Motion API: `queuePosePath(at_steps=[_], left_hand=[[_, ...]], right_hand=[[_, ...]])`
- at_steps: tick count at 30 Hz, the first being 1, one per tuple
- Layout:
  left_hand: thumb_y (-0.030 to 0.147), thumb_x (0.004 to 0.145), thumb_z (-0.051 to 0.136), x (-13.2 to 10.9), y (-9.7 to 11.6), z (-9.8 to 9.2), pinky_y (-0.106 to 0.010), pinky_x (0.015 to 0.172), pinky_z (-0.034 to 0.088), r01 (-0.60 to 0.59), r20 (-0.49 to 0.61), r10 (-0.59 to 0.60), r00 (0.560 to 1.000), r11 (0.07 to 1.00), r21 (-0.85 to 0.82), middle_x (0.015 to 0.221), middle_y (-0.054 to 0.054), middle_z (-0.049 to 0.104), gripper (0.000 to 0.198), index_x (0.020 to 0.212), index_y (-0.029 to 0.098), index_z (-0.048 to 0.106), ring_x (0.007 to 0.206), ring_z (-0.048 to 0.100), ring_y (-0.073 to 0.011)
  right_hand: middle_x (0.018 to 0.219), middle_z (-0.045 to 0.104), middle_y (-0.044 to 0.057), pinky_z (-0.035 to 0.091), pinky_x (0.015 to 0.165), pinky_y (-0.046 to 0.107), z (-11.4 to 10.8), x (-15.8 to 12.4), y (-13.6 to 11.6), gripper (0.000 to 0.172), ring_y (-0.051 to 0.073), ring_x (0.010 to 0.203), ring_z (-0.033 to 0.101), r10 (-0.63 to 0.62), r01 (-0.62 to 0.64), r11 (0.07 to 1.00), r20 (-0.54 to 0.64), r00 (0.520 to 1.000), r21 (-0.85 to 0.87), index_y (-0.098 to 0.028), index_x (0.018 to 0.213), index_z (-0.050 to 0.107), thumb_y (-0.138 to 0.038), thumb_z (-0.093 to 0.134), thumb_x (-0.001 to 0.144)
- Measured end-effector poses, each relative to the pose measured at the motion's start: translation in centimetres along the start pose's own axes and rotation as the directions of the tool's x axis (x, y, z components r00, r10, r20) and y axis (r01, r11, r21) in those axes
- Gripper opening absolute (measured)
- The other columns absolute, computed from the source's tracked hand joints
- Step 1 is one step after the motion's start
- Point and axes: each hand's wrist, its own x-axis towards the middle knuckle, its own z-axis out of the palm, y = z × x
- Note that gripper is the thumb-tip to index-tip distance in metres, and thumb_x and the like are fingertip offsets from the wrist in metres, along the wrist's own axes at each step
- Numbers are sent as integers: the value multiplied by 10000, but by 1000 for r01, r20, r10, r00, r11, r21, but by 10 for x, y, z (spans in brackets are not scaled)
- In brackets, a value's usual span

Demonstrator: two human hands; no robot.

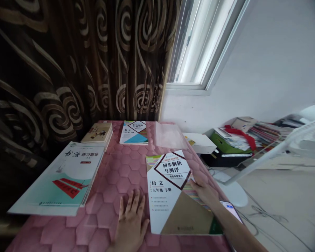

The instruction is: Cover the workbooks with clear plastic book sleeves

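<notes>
A workbook (pixel 170 196) with a white and brown cover and Chinese lettering lies in front of me on the pink hexagon-patterned tablecloth (pixel 115 175). My right hand (pixel 203 190) grips its right edge, thumb on the cover; the undersides of those fingers are hidden. Flat on the cloth to the workbook's left rests my left hand (pixel 131 218), fingers spread and holding nothing. Farther back are a smaller-looking blue and white workbook (pixel 133 133) and a clear plastic book cover (pixel 169 136).
At left, a calligraphy workbook (pixel 60 178) tops a stack, with tan books (pixel 97 133) behind it. A phone (pixel 231 210) lies by my right forearm. Beyond the table's right edge are a white box (pixel 201 142), a green bin of papers (pixel 225 143) and a white fan (pixel 278 150).
</notes>
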Motion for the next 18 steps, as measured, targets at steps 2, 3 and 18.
queuePosePath(at_steps=[2, 3, 18], left_hand=[[259, 881, 438, 1, -2, -1, -634, 1153, 211, -3, 9, 3, 1000, 1000, 1, 1597, -38, 217, 653, 1516, 253, 284, 1464, 235, -311], [260, 882, 439, 1, -3, -1, -631, 1155, 209, -3, 5, 3, 1000, 1000, 3, 1599, -36, 217, 654, 1517, 254, 281, 1464, 233, -310], [441, 869, 556, -4, -12, 3, -632, 1154, 131, -65, -53, 65, 996, 998, 8, 1621, -40, 180, 752, 1517, 407, 175, 1472, 201, -325]], right_hand=[[944, 737, 94, 519, 903, 450, 5, 2, 3, 323, 339, 993, 666, -4, 2, 999, 43, 999, 42, -226, 855, 690, -489, 529, 759], [937, 735, 87, 520, 900, 447, 6, 3, 5, 306, 332, 989, 668, -4, 1, 999, 46, 999, 52, -231, 854, 683, -480, 537, 751], [967, 740, 68, 537, 855, 394, 13, 10, 10, 299, 291, 961, 679, 3, -6, 993, -30, 1000, -117, -221, 936, 685, -347, 466, 776]])
